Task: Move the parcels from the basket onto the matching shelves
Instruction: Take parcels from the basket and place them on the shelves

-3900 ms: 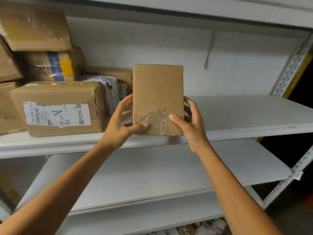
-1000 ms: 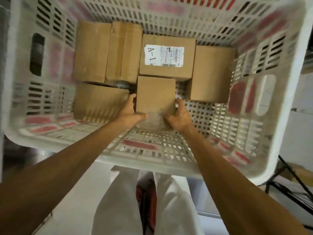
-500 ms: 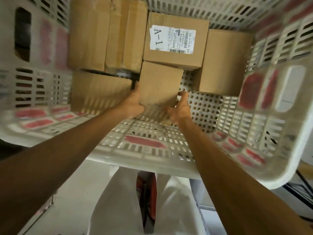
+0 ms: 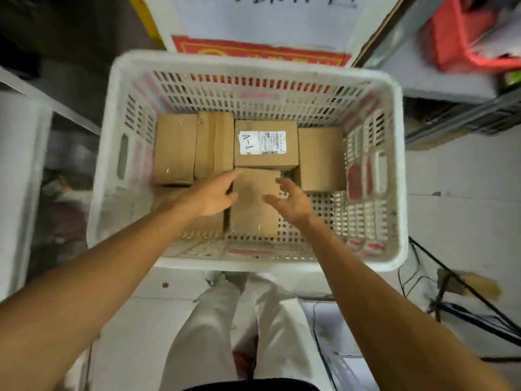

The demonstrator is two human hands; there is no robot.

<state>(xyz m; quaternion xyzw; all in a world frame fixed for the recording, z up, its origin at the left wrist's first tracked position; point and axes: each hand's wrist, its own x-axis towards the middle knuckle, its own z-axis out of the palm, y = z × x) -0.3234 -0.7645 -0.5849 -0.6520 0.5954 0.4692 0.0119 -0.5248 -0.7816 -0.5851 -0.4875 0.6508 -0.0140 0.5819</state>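
A white slotted basket [image 4: 107, 153] on the floor holds several brown cardboard parcels. One at the back middle bears a white label reading A-1 [image 4: 262, 142]. A small plain parcel [image 4: 253, 210] lies flat on the basket floor in front of it. My left hand [image 4: 214, 193] hovers over that parcel's left edge, fingers spread, holding nothing. My right hand [image 4: 290, 201] hovers over its right edge, palm turned inward, fingers apart. Plain parcels stand at the back left [image 4: 174, 148], beside it [image 4: 214, 142] and at the right [image 4: 321, 159]. Another lies partly hidden under my left forearm.
A white board with a red strip [image 4: 259, 52] stands behind the basket. A red crate [image 4: 468, 38] sits on a shelf at the upper right. Black cables and a stand [image 4: 451, 303] lie on the floor at the right. My legs are below the basket.
Both hands held the small plain parcel at the shelf, then lowered it into the basket. Now they have let go and it lies flat on the basket floor. The view has pulled back.
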